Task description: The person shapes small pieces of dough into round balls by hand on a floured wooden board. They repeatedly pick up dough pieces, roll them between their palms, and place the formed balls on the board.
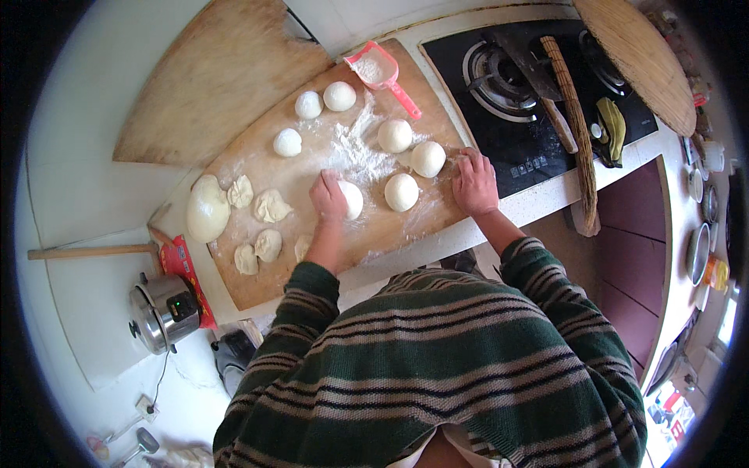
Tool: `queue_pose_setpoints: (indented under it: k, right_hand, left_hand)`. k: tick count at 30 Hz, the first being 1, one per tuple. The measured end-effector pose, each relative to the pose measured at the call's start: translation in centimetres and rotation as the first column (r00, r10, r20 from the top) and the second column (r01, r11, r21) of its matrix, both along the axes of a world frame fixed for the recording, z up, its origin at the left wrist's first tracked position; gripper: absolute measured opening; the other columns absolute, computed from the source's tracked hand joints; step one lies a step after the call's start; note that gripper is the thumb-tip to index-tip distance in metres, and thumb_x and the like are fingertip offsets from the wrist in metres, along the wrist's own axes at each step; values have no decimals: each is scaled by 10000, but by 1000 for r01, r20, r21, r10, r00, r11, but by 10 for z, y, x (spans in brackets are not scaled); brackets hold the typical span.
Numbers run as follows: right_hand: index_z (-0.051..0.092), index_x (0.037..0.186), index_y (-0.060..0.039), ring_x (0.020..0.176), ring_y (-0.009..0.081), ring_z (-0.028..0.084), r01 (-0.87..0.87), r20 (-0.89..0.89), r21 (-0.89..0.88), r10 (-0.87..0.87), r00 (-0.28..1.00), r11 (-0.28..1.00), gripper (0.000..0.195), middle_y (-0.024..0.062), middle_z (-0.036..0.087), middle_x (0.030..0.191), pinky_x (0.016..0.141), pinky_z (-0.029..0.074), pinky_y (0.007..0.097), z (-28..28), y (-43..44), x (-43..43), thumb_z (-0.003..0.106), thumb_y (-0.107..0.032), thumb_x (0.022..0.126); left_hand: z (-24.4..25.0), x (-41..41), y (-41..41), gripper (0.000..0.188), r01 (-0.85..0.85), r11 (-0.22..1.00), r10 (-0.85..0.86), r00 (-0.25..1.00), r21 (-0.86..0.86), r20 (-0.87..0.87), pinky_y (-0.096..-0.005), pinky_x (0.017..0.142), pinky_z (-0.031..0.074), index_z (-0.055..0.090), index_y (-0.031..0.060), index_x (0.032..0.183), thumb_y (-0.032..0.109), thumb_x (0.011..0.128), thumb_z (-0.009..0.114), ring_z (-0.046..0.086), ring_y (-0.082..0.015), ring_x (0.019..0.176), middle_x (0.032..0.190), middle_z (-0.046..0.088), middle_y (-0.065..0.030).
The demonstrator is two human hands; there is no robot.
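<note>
My left hand [328, 196] is curled against the left side of a smooth white dough ball [352, 200] and hides part of it. Flour-dusted wood lies under both, a large board [368, 240]. At the board's right corner rests my right hand [475, 182], fingers bent; whether they grip the edge is hidden. Close to it sit two round dough balls [428, 159] [401, 192], with another dough ball [395, 136] just behind. Three more balls [339, 96] stand towards the back. Left of my left hand are several rough dough pieces [272, 206] and one big dough lump [208, 209].
A pink scoop [374, 67] of flour lies at the board's back edge, near loose flour [360, 146]. On the gas hob [503, 140] at right rest a cleaver [526, 64] and a long wooden stick [570, 111]. A metal electric cooker [167, 313] stands at left.
</note>
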State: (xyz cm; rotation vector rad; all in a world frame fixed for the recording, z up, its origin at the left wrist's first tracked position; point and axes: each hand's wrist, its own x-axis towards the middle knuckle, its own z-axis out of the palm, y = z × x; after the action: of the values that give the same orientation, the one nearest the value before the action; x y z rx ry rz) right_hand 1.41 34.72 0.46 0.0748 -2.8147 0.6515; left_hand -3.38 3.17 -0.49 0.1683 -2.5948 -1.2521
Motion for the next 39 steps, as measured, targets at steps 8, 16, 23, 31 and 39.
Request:
queue_pose_setpoints:
  k: [8,16,23,31,39]
  right_hand:
    - [543,1037,-54,1063,324,502,3,-6,-21,-3,1000,1000,320,113,501,1215,899,430,432,4,-1,1,586,-99,724]
    - [543,1011,-40,1059,333,498,1,3,-24,-1,1000,1000,301,124,502,1203,903,428,429,5,-2,1,579,-59,712]
    - [542,1016,-39,1064,331,499,2,-8,-30,-2,1000,1000,301,125,501,1211,902,431,429,5,-2,0,576,-65,718]
    - [543,1019,-37,1057,333,504,11,8,-2,-11,1000,1000,294,126,507,1202,905,432,432,4,-1,1,568,-64,727]
    - [545,1022,-66,1073,325,496,-4,8,-4,4,1000,1000,294,114,493,1231,898,423,441,1,0,1,582,-126,736]
  left_hand:
    - [36,3,8,423,-181,935,115,967,303,226,-407,671,481,627,-44,891,302,992,405,629,-311,689,751,656,-171]
    - [3,4,7,395,20,997,-22,999,-74,-32,-430,676,478,617,-34,856,264,985,390,613,-382,722,758,642,-197]
    - [30,-14,-1,463,-36,905,-92,956,423,280,-381,625,463,623,-41,879,359,990,419,591,-270,639,733,640,-159]
    - [-5,13,7,371,-46,994,31,988,-95,-151,-482,671,460,613,-21,847,270,966,417,596,-424,708,773,641,-210]
    - [44,-16,4,423,-112,887,-46,944,447,327,-434,658,473,618,-20,829,312,990,411,610,-360,674,740,644,-191]
